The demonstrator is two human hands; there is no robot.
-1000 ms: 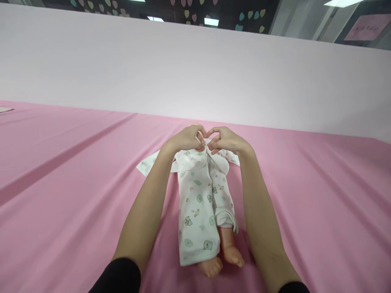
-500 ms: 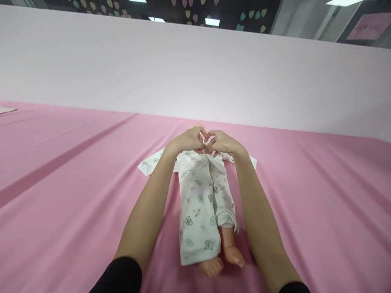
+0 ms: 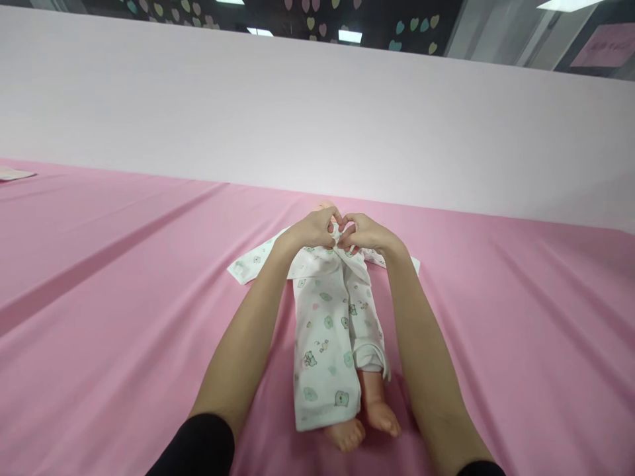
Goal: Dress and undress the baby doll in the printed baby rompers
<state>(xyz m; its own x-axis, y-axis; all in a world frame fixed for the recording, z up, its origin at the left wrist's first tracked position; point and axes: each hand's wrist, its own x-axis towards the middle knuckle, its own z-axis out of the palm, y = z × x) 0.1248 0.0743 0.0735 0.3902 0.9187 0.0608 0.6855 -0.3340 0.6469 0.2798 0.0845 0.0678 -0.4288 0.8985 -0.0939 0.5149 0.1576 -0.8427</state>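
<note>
A baby doll (image 3: 381, 418) lies on its back, feet toward me, in white pyjamas with green bear prints. My left hand (image 3: 317, 229) and my right hand (image 3: 367, 234) meet over its upper chest, index fingers and thumbs curved toward each other. Both are closed in a pinch at the front of the doll's shirt (image 3: 317, 263), just below the neck; the exact bit of cloth or fastening between the fingertips is too small to make out. The trousers (image 3: 325, 357) cover one leg to the ankle, while the other cuff is bunched higher. My hands hide most of the head.
A wrinkled pink sheet (image 3: 124, 317) spreads beneath the doll. Behind it rises a white panel (image 3: 297, 119). At the far left edge lies a pale flat piece (image 3: 14, 174), only partly in view.
The view has shifted slightly, so everything sits a little further right. Both hands stay at the shirt's upper front, with only small finger movements.
</note>
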